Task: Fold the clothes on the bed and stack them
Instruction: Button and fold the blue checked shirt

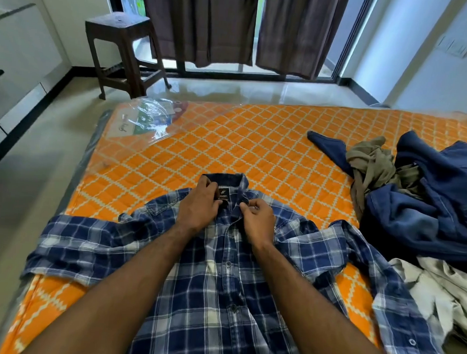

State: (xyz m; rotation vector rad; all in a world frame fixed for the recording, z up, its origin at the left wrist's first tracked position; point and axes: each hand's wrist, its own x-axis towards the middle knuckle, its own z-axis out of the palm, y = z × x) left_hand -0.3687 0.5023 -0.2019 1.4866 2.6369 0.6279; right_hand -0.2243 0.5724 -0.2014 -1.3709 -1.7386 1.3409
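A blue and white plaid shirt [219, 286] lies spread front up on the orange patterned mattress [229, 143], its sleeves stretched out left and right. My left hand [200, 205] pinches the left side of the collar beside the dark label. At the top of the button placket, my right hand [257, 220] pinches the right collar edge. To the right lies an unfolded heap: dark blue garments [431, 210], an olive one [371, 164] and a pale grey one [434, 293].
The mattress sits low on a glossy tiled floor [49, 142], wrapped in clear plastic [150, 118]. A dark wooden stool [119, 52] stands beyond its far left corner, before brown curtains [237, 22] and a sliding window.
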